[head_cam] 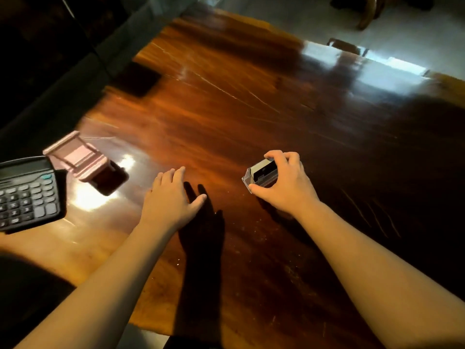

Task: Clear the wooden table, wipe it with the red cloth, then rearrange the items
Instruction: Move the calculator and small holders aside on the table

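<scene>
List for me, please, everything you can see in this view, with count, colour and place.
wooden table: one, glossy reddish brown, fills most of the view.
calculator: one, black with grey keys, at the table's left edge.
pink stand: one, pale pink, just beyond the calculator, lying tilted on the table; its exact kind is unclear.
clear plastic box: one, transparent with dark contents, right of centre, held at the table.
chair: partly seen, dark wood, on the floor beyond the far edge.
left hand: one, open, palm down above the table, holding nothing.
right hand: one, fingers closed around the clear plastic box.
</scene>
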`<control>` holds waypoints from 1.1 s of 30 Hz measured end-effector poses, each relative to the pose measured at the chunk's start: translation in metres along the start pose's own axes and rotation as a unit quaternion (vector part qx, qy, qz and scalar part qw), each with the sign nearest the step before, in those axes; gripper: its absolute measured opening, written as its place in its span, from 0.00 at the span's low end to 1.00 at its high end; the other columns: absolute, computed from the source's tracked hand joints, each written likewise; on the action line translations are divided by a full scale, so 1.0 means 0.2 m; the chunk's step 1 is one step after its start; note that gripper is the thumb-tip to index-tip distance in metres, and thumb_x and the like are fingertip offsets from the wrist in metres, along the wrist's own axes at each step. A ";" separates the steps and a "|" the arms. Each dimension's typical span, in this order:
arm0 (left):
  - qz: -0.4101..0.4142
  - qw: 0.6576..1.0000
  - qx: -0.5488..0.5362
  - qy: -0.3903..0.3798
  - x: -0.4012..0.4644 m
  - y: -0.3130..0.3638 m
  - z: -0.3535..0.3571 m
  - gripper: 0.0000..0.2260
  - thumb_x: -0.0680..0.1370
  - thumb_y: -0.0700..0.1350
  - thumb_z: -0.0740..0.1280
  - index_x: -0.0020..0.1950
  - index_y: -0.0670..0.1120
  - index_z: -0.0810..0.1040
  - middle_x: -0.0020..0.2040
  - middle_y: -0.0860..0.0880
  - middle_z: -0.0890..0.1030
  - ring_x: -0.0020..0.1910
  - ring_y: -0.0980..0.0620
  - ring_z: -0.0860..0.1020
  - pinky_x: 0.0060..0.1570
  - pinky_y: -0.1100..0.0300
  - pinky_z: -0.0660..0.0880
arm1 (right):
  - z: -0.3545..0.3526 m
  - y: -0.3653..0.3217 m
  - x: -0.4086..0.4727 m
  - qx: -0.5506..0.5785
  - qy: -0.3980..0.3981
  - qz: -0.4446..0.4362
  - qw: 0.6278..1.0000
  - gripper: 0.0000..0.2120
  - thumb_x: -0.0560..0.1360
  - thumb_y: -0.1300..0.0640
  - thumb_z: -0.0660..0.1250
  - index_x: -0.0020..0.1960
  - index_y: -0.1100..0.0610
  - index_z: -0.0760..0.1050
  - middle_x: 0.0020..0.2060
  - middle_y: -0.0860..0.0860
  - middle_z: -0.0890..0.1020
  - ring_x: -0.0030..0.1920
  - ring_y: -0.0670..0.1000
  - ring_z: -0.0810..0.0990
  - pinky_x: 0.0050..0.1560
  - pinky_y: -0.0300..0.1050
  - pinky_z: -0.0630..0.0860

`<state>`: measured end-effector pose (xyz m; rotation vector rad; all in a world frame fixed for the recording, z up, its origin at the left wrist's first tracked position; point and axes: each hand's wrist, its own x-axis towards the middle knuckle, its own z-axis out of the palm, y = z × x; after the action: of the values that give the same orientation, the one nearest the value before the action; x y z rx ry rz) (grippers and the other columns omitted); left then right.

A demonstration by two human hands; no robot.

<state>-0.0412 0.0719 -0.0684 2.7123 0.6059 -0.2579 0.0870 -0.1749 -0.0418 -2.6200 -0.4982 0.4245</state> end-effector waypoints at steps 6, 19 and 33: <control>-0.064 0.998 -0.015 0.005 -0.05 -0.35 -0.07 0.42 0.75 0.67 0.65 0.81 0.45 0.56 0.78 0.43 0.64 0.77 0.41 0.61 0.71 0.41 0.66 | 0.16 -0.39 0.19 -0.010 -0.021 -0.079 0.997 0.37 0.66 0.36 0.75 0.69 0.43 0.64 0.64 0.52 0.66 0.64 0.55 0.71 0.60 0.54 0.77; -0.131 0.990 -0.055 0.029 -0.17 -0.80 -0.09 0.39 0.75 0.63 0.68 0.79 0.44 0.62 0.75 0.43 0.69 0.74 0.43 0.66 0.71 0.44 0.67 | 0.59 -1.05 0.52 -0.043 -0.040 -0.165 0.985 0.32 0.69 0.39 0.75 0.67 0.47 0.67 0.64 0.56 0.67 0.63 0.60 0.71 0.55 0.56 0.80; -0.101 0.992 -0.046 0.053 -0.15 -0.88 -0.12 0.34 0.75 0.62 0.68 0.76 0.45 0.67 0.72 0.45 0.73 0.72 0.44 0.69 0.71 0.47 0.67 | 0.79 -1.18 0.56 -0.078 -0.076 -0.158 0.981 0.36 0.69 0.38 0.76 0.71 0.46 0.66 0.68 0.56 0.66 0.65 0.59 0.70 0.57 0.57 0.79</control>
<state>-0.1440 0.2191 -0.0900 2.5900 0.9011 -0.1337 0.0643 0.1258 -0.0912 -2.6007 -1.0175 0.4991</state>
